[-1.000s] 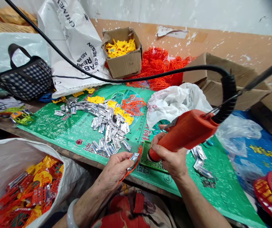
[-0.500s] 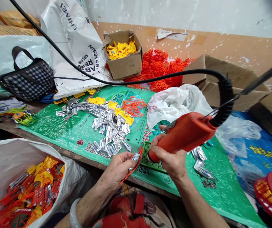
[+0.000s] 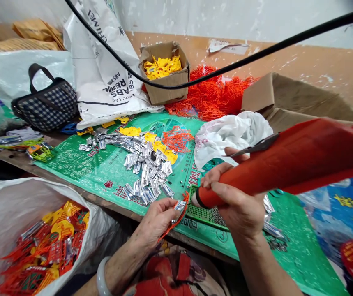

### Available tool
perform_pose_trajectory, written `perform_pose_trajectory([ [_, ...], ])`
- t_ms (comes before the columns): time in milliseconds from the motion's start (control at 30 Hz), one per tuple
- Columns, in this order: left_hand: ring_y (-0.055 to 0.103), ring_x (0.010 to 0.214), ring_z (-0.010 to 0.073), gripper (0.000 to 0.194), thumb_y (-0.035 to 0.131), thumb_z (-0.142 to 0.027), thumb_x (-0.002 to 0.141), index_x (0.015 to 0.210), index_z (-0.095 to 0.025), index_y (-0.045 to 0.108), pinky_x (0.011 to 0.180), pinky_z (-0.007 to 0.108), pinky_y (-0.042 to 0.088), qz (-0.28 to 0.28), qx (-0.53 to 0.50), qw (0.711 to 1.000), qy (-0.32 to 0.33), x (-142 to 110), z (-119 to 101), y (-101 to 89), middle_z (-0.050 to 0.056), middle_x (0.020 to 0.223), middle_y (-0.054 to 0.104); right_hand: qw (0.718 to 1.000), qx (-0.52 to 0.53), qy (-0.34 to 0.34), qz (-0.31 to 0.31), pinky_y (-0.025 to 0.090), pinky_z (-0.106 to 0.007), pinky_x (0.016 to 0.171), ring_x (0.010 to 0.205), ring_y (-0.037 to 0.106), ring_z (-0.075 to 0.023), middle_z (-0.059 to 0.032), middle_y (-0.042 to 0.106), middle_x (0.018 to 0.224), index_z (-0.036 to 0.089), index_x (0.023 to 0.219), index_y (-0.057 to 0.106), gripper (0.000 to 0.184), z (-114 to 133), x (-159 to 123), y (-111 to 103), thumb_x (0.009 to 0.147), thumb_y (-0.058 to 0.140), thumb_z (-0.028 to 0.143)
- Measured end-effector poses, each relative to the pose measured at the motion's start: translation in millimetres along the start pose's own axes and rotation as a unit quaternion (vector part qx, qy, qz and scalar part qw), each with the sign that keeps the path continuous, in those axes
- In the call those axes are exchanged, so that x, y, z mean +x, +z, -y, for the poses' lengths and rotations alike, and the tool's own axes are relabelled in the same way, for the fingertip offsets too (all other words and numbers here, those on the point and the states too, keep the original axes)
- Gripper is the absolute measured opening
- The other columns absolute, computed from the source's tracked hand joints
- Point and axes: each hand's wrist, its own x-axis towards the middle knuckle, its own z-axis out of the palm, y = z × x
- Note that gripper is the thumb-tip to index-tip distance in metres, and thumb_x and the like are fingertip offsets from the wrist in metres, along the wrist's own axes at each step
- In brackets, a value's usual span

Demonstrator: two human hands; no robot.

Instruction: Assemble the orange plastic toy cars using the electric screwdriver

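My left hand (image 3: 157, 218) pinches a small silver metal piece (image 3: 180, 205) set on a thin orange plastic frame (image 3: 176, 220), just over the table's front edge. My right hand (image 3: 236, 203) is wrapped round the front of a big orange power screwdriver (image 3: 287, 164). The tool's nose (image 3: 197, 200) points at the silver piece, above a small green perforated tray (image 3: 205, 213). A black cable (image 3: 194, 80) runs from the tool up across the view. A heap of silver metal pieces (image 3: 145, 168) lies on the green mat (image 3: 102, 164) just beyond my left hand.
A white sack (image 3: 16, 213) at lower left holds orange and yellow assembled parts (image 3: 47, 246). Behind stand a cardboard box of yellow parts (image 3: 164, 70), a pile of orange frames (image 3: 213, 90), a checked bag (image 3: 48, 105), a white resin sack (image 3: 105, 70) and a crumpled white plastic bag (image 3: 231, 131).
The orange tool has swung up and towards the camera, filling the right side. The view has shifted slightly right. My left hand keeps the same pinch on the silver piece.
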Motion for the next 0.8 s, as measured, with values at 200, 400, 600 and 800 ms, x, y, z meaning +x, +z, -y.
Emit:
perform_pose_trajectory([
  [200,0.057,0.064,0.0136,0.014,0.072,-0.022,0.065,0.076,-0.014,0.073,0.063,0.027,0.038,-0.001,0.027,1.000,0.015,0.6,0.5,-0.6,0.001,0.069,0.069,0.999,0.002,0.036,-0.004,0.051,-0.033,0.057,0.058,0.058,-0.0159,0.0035,0.059,0.067,0.022,0.086,0.063,0.024,-7.5,-0.5,8.1,0.063,0.071,0.020],
  [400,0.052,0.060,0.0116,0.014,0.071,-0.022,0.065,0.076,-0.015,0.072,0.061,0.026,0.034,-0.016,0.026,0.999,0.017,-0.5,0.8,1.1,-0.001,0.066,0.066,0.999,0.005,0.033,0.016,0.051,-0.034,0.064,0.062,0.059,-0.0153,0.0033,0.060,0.070,0.022,0.084,0.063,0.020,-12.7,-3.4,6.8,0.066,0.071,0.019],
  [600,0.050,0.059,0.0106,0.016,0.070,-0.022,0.063,0.077,-0.014,0.073,0.059,0.025,0.032,-0.007,0.030,0.999,0.019,0.4,0.9,0.5,-0.001,0.065,0.065,0.999,-0.006,0.033,0.038,0.050,-0.034,0.066,0.063,0.058,-0.0149,0.0027,0.060,0.070,0.021,0.069,0.062,0.010,-17.1,-3.8,8.5,0.068,0.070,0.017],
  [800,0.053,0.060,0.0120,0.018,0.069,-0.022,0.064,0.079,-0.014,0.073,0.059,0.025,0.035,-0.002,0.028,0.999,0.018,-0.4,4.0,-1.6,0.000,0.067,0.066,0.998,0.018,0.032,0.051,0.049,-0.034,0.066,0.064,0.058,-0.0148,0.0036,0.060,0.070,0.022,0.069,0.064,0.009,-16.1,-6.5,8.2,0.069,0.070,0.016],
])
